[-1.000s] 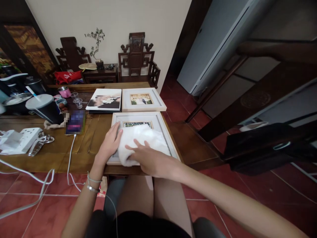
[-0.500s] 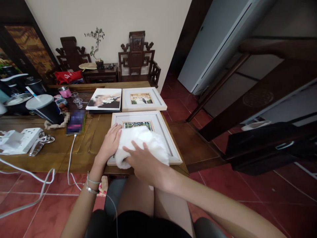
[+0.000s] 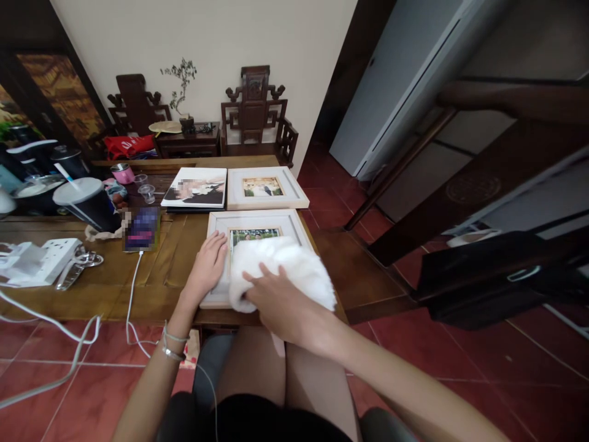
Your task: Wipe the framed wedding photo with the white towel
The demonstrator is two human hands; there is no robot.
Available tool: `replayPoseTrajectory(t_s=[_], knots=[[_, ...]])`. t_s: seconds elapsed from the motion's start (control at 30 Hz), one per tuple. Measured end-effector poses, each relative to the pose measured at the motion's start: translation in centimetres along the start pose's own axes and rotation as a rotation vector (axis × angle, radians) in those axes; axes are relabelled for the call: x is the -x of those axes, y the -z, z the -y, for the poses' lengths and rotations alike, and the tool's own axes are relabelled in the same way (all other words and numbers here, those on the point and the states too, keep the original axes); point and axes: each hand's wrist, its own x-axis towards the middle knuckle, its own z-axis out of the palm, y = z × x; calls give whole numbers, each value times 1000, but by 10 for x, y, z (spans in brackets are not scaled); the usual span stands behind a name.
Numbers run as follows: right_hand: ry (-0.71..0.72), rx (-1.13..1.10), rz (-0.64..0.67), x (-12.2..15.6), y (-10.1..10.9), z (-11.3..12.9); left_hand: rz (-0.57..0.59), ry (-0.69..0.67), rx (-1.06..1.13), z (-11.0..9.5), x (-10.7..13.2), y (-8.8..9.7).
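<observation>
A white picture frame (image 3: 217,222) with a photo in its middle lies flat at the near right end of the wooden table (image 3: 177,252). Over its lower right part is spread a fluffy white cloth (image 3: 299,265). My right hand (image 3: 276,301) presses on this cloth, its fingers bent into the fabric and the thumb hidden. On the frame's left border rests my left hand (image 3: 209,264), flat, fingers stretched out. Just behind lie a second picture frame (image 3: 294,184) and a white photo album (image 3: 202,183).
To the left are a phone (image 3: 142,228) on a charging cable, a power strip (image 3: 59,258), a black cup with a straw (image 3: 87,199) and a pink mug (image 3: 123,174). Dark wooden chairs (image 3: 255,110) stand at the wall. A black bag (image 3: 469,282) hangs at right.
My right hand and the cloth have moved to the right across the frame, baring more of the photo and the frame's left side. My left hand stays on the left border.
</observation>
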Motion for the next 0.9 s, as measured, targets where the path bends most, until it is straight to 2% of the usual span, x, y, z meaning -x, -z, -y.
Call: replayPoseTrajectory(t_s=[0.13,0.2,0.27,0.33,0.4,0.5,0.57,0.67,0.77,0.83,0.9], knots=[[66,37,-177,-25,-42,1,10,-24,-17,0,-1,3],[40,59,-228,-24,-63,-11,18,-30,-29,0,-1,4],[-6,70,-243,-11,-74,-27,25,-26,-37,0,-1,4],[-55,70,-233,8,-70,-41,27,-17,-42,-1,0,3],[-50,42,-219,27,-56,-47,23,-9,-46,0,0,2],[98,-79,-229,39,-34,-37,10,-21,-46,1,-1,1],[200,-132,-217,33,-30,-24,10,-45,-35,3,-1,1],[222,-95,-221,8,-42,-12,17,-63,-23,6,-2,2],[225,-81,-284,-9,-61,-19,28,-66,-36,6,-1,4],[228,-107,-298,-5,-67,-32,30,-67,-46,4,-1,5],[194,-121,-272,9,-64,-44,24,-66,-50,2,-1,6]])
